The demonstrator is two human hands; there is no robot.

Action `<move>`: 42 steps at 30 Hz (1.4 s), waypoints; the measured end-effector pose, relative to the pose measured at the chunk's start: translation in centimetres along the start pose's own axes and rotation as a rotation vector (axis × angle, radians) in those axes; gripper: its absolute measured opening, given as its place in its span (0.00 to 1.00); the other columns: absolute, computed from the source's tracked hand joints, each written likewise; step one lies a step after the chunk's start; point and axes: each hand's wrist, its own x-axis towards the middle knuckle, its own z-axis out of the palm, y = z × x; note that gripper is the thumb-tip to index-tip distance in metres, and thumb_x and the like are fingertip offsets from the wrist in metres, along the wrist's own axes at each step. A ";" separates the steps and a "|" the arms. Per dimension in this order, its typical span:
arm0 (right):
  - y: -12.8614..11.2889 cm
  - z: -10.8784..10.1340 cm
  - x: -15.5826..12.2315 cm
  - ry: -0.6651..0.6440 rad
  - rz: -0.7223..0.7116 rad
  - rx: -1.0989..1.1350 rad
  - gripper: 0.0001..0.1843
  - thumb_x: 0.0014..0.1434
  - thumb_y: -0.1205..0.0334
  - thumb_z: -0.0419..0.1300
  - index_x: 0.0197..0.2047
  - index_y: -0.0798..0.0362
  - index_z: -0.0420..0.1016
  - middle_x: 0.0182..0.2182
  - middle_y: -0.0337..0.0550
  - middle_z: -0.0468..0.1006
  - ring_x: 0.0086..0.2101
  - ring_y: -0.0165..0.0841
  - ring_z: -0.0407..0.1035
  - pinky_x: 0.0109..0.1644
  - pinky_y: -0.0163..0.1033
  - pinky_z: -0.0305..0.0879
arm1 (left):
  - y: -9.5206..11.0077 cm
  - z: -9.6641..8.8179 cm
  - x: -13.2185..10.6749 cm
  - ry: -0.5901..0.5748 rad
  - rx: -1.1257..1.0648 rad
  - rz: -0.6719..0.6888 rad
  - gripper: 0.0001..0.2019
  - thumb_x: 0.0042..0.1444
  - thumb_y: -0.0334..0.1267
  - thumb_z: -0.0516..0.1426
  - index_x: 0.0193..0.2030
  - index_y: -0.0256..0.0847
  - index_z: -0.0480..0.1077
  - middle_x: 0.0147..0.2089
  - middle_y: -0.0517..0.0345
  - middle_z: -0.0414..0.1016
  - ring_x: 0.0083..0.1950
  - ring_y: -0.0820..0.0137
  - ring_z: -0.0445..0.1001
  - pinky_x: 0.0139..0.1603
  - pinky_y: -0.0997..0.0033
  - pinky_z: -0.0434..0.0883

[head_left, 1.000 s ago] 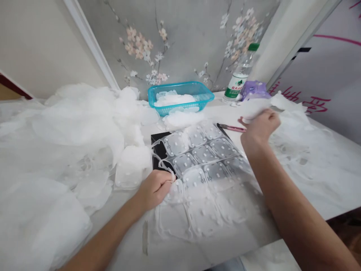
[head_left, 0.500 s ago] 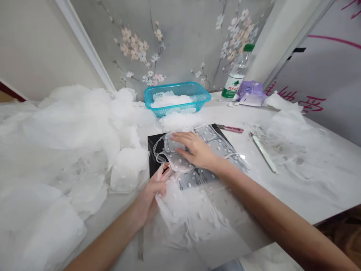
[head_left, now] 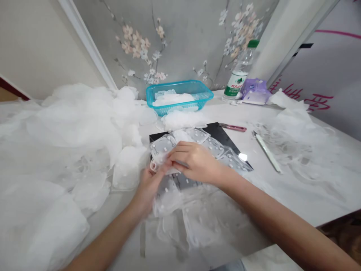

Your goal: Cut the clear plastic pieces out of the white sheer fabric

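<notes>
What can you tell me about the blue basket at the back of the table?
The basket is shallow, rectangular, bright turquoise plastic, with latticed walls. It sits flat on the white table by the wall and holds a heap of white, translucent plastic pieces.

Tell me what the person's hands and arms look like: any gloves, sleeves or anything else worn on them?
The left hand and right hand are bare, with no gloves, rings or bracelets in view. The left forearm and right forearm are bare too, with no sleeves, watch or markings showing.
</notes>
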 end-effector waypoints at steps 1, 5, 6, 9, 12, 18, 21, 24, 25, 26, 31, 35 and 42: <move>0.0 0.0 0.0 -0.018 -0.020 -0.003 0.08 0.60 0.68 0.52 0.35 0.56 0.73 0.36 0.46 0.77 0.38 0.35 0.69 0.41 0.39 0.65 | -0.1 0.1 -0.1 0.008 0.027 0.040 0.19 0.46 0.52 0.63 0.38 0.40 0.72 0.33 0.60 0.75 0.36 0.71 0.72 0.34 0.76 0.67; 0.4 0.4 -0.2 -0.001 -0.043 -0.102 0.09 0.62 0.65 0.52 0.37 0.56 0.72 0.39 0.49 0.76 0.38 0.36 0.68 0.39 0.40 0.64 | -0.3 0.3 -0.3 -0.052 0.067 0.159 0.18 0.51 0.48 0.62 0.45 0.41 0.73 0.44 0.56 0.78 0.50 0.65 0.73 0.48 0.72 0.68; 0.5 0.5 -0.2 0.017 -0.050 -0.131 0.10 0.63 0.64 0.51 0.39 0.56 0.72 0.40 0.49 0.76 0.38 0.36 0.68 0.39 0.40 0.64 | -0.4 0.3 -0.4 -0.047 0.080 0.188 0.17 0.51 0.47 0.62 0.46 0.42 0.73 0.46 0.56 0.77 0.52 0.65 0.72 0.50 0.71 0.67; 0.8 0.8 -0.3 0.052 -0.073 -0.181 0.13 0.65 0.60 0.49 0.44 0.58 0.72 0.40 0.49 0.77 0.39 0.37 0.67 0.40 0.41 0.63 | -0.5 0.2 -0.3 0.011 0.126 0.241 0.16 0.52 0.46 0.61 0.45 0.42 0.74 0.46 0.58 0.78 0.52 0.66 0.72 0.52 0.71 0.67; 1.1 0.8 -0.4 0.021 -0.110 -0.180 0.15 0.66 0.60 0.48 0.46 0.58 0.72 0.42 0.48 0.78 0.40 0.37 0.66 0.43 0.41 0.62 | -0.6 0.0 0.1 0.026 0.127 0.268 0.15 0.52 0.47 0.60 0.43 0.41 0.74 0.44 0.57 0.78 0.50 0.66 0.73 0.50 0.71 0.68; 0.7 1.1 -0.3 -0.025 -0.044 -0.188 0.12 0.65 0.65 0.49 0.39 0.57 0.72 0.33 0.47 0.77 0.36 0.36 0.66 0.40 0.41 0.58 | 0.1 -0.7 0.8 -0.038 0.214 0.277 0.14 0.52 0.48 0.60 0.37 0.38 0.74 0.37 0.55 0.78 0.44 0.64 0.74 0.45 0.69 0.69; 0.4 1.1 -0.1 0.080 0.100 -0.101 0.11 0.64 0.66 0.48 0.36 0.55 0.70 0.32 0.46 0.75 0.35 0.35 0.66 0.39 0.41 0.58 | 0.5 -1.0 0.7 -0.135 0.335 0.342 0.13 0.54 0.47 0.58 0.36 0.39 0.74 0.38 0.55 0.77 0.44 0.64 0.73 0.47 0.68 0.68; 1.7 -0.1 -0.1 0.382 0.369 0.054 0.09 0.63 0.65 0.48 0.34 0.53 0.68 0.31 0.44 0.73 0.33 0.34 0.66 0.38 0.40 0.60 | 0.6 -1.2 0.4 -0.231 0.445 0.387 0.11 0.55 0.44 0.56 0.34 0.39 0.74 0.37 0.55 0.76 0.42 0.65 0.73 0.46 0.69 0.66; 2.7 -0.9 -0.3 0.518 0.487 0.103 0.09 0.63 0.63 0.48 0.33 0.52 0.67 0.29 0.43 0.72 0.31 0.33 0.65 0.37 0.40 0.61 | 0.6 -1.2 0.3 -0.257 0.467 0.394 0.10 0.55 0.43 0.56 0.33 0.39 0.73 0.36 0.55 0.75 0.41 0.65 0.72 0.45 0.69 0.66; 3.9 -1.8 -0.7 0.654 0.614 0.150 0.09 0.62 0.61 0.49 0.31 0.51 0.66 0.27 0.41 0.70 0.29 0.32 0.63 0.35 0.40 0.61 | 0.6 -1.2 0.2 -0.280 0.479 0.395 0.09 0.55 0.41 0.55 0.32 0.39 0.73 0.35 0.56 0.73 0.40 0.66 0.71 0.44 0.69 0.65; 10.4 -6.9 -4.1 1.297 0.988 0.192 0.14 0.61 0.51 0.43 0.27 0.48 0.51 0.26 0.36 0.56 0.25 0.30 0.58 0.29 0.42 0.64 | 0.0 -1.5 0.5 -0.228 0.412 0.373 0.10 0.46 0.33 0.51 0.17 0.40 0.59 0.27 0.59 0.66 0.38 0.66 0.69 0.42 0.69 0.64; 11.3 -7.0 -4.8 1.330 0.866 0.061 0.09 0.61 0.57 0.43 0.31 0.48 0.56 0.30 0.39 0.60 0.29 0.30 0.60 0.33 0.41 0.64 | -0.3 -1.5 0.9 -0.198 0.279 0.308 0.05 0.43 0.32 0.49 0.19 0.41 0.62 0.35 0.55 0.74 0.48 0.59 0.69 0.50 0.62 0.63; 6.9 -0.8 -1.5 0.483 0.444 0.137 0.14 0.52 0.66 0.60 0.44 0.53 0.72 0.43 0.46 0.76 0.45 0.37 0.68 0.53 0.47 0.62 | -0.3 -1.6 0.8 -0.184 0.305 0.283 0.11 0.40 0.30 0.49 0.32 0.41 0.68 0.45 0.57 0.73 0.52 0.61 0.69 0.43 0.68 0.65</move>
